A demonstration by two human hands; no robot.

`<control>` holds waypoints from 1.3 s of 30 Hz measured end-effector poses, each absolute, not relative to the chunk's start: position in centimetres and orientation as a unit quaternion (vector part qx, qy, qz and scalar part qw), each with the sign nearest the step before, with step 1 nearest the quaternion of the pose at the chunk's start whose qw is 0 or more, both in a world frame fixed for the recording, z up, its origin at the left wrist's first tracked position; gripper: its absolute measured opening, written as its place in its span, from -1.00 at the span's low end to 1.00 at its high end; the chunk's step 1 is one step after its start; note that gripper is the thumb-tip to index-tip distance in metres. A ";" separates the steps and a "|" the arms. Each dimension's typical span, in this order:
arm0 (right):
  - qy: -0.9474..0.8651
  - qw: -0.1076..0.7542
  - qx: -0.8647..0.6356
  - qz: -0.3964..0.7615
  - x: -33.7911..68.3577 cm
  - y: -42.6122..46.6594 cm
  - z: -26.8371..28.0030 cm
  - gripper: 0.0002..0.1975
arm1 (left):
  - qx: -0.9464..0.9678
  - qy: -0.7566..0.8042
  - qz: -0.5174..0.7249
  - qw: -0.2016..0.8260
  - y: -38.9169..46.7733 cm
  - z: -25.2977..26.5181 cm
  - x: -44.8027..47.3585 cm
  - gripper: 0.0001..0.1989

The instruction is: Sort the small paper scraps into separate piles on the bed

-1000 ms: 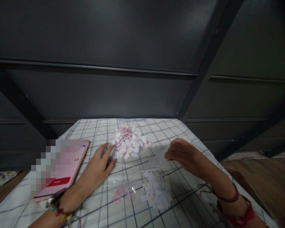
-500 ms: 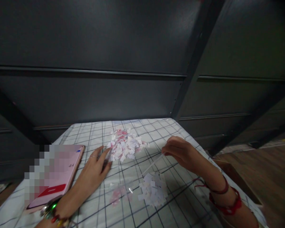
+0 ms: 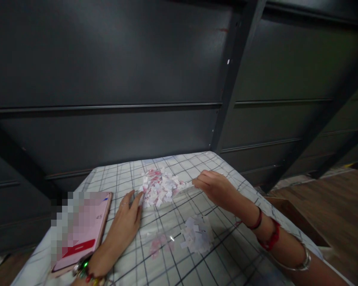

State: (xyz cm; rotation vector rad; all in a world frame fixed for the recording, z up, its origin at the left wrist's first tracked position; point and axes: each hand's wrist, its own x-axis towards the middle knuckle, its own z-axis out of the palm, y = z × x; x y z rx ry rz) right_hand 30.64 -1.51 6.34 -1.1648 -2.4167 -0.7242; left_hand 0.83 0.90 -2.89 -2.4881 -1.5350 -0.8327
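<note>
A tabletop (image 3: 226, 254) draped in a checked cloth is shown, with a phone (image 3: 83, 230) at its left edge and a heap of paper scraps (image 3: 159, 186) near its far edge. The left hand (image 3: 125, 222) is laid flat, fingers released, touching the heap's left side; the right hand (image 3: 213, 186) is pinched on a thin strip (image 3: 186, 186) at the heap's right side. The scraps are judged light, limp and easily scattered, best taken by fingertip pinch; a smaller pile (image 3: 198, 236) lies nearer the middle.

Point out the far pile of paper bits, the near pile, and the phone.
far pile (image 3: 159, 187), head view, pile's middle.
near pile (image 3: 197, 234), head view, pile's middle.
phone (image 3: 91, 232), head view, lower screen.
</note>
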 end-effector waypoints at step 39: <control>-0.886 0.256 -0.303 -0.241 29.8 -5.6 6.3 -0.79 | -0.831 -0.498 -0.242 0.061 0.7 -2.8 0.8 -0.63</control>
